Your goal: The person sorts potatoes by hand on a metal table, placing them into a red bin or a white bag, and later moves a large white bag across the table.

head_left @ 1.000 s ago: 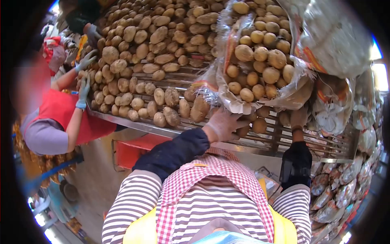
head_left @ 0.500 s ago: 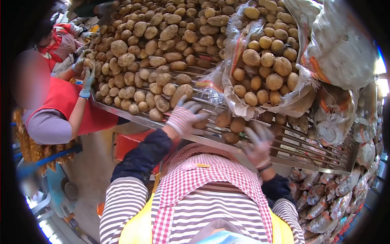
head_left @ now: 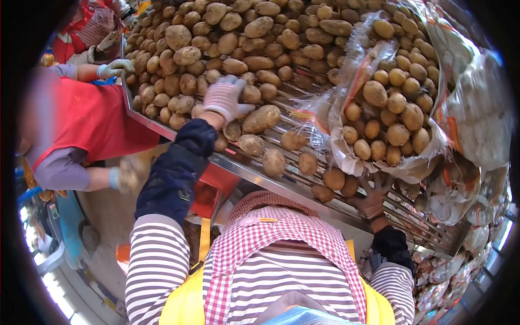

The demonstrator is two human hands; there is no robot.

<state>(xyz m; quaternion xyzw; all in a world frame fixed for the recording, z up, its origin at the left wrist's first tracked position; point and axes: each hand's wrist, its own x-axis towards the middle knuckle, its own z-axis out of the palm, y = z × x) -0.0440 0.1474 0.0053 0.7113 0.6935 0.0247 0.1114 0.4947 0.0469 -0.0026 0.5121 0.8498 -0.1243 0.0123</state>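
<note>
Brown, soil-dusted potatoes (head_left: 260,27) cover much of a slatted metal table (head_left: 254,176). My left hand (head_left: 223,102), in a striped knit glove, lies over the potatoes near the front edge, thumb apart from the fingers. Just right of it rests a large oval potato (head_left: 261,119). My right hand (head_left: 372,199), also gloved, spreads its fingers on the slats below the mouth of an opened plastic sack (head_left: 340,146). Near its fingertips sits a round potato (head_left: 350,186). Several loose potatoes (head_left: 274,162) lie between my hands.
At the left, a co-worker in a red apron (head_left: 103,111) has one gloved hand (head_left: 116,68) at the table's edge. Full sacks (head_left: 476,103) stand at the right, with more bags (head_left: 441,271) below. A red container (head_left: 214,189) is under the front rim.
My left hand has moved up and left onto the pile. My right hand has shifted right, towards the sack. Loose potatoes between them are more spread out. The co-worker's near hand has dropped. The view has shifted.
</note>
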